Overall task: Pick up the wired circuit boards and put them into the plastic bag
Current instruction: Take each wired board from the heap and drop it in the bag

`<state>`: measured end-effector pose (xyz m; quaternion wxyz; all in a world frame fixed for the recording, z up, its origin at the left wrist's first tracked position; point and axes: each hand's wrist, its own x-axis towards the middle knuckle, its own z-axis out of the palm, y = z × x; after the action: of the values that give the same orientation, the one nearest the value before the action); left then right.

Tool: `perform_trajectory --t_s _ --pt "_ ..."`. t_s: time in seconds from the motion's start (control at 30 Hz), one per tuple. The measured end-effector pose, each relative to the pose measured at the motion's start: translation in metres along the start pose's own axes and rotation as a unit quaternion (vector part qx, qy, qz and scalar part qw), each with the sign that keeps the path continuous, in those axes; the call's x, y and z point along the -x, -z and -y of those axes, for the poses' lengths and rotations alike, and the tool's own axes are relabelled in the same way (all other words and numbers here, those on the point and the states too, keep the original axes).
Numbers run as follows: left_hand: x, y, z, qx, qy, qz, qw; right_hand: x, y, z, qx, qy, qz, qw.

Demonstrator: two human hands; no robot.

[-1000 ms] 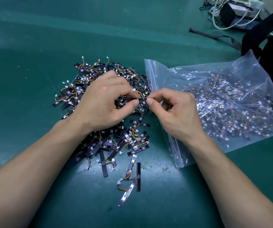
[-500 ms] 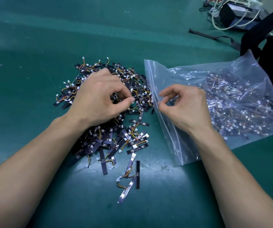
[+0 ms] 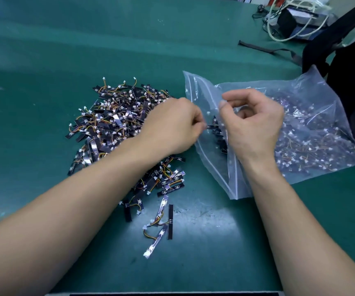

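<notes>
Insertion looks to be the step in hand in the head view. The left hand [image 3: 172, 127] has its fingers curled in a narrow pinch on one wired circuit board [image 3: 210, 126], whose dark tip lies just inside the mouth of the plastic bag [image 3: 313, 116]. The right hand [image 3: 253, 124] pinches the upper film of that mouth between thumb and forefinger and holds it raised, leaving a gap above the lower film. The pile [image 3: 116, 124] of unbagged boards lies on the green table [image 3: 44, 60] just left of the bag, with a few stray boards [image 3: 163, 221] nearer the person; many more show through the plastic at the bag's far end. To do this well, I would keep the film lifted, push the board well past the zip strip before letting go, and watch that its wire and connector do not snag on the lip or drag neighbours off the pile.
</notes>
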<state>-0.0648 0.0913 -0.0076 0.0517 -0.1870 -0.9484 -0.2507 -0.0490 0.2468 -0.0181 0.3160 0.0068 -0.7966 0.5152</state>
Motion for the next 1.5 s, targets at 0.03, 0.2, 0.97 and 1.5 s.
perform_trajectory --t_s 0.03,0.2,0.97,1.5 --pt "-0.005 -0.006 -0.009 0.009 0.02 0.025 0.999 0.0 0.001 0.001 -0.009 0.001 -0.007 1.0" --pt "-0.016 -0.035 -0.037 0.058 0.076 0.048 0.994 0.001 0.001 0.002 -0.025 0.013 -0.029 0.999" --pt "0.015 0.015 0.077 -0.13 -0.031 -0.059 0.989 0.014 -0.014 -0.009 0.226 -0.029 0.264 0.937" --pt "0.034 0.029 0.084 0.018 -0.101 -0.282 0.954 0.015 -0.015 -0.012 0.172 -0.015 0.211 0.962"
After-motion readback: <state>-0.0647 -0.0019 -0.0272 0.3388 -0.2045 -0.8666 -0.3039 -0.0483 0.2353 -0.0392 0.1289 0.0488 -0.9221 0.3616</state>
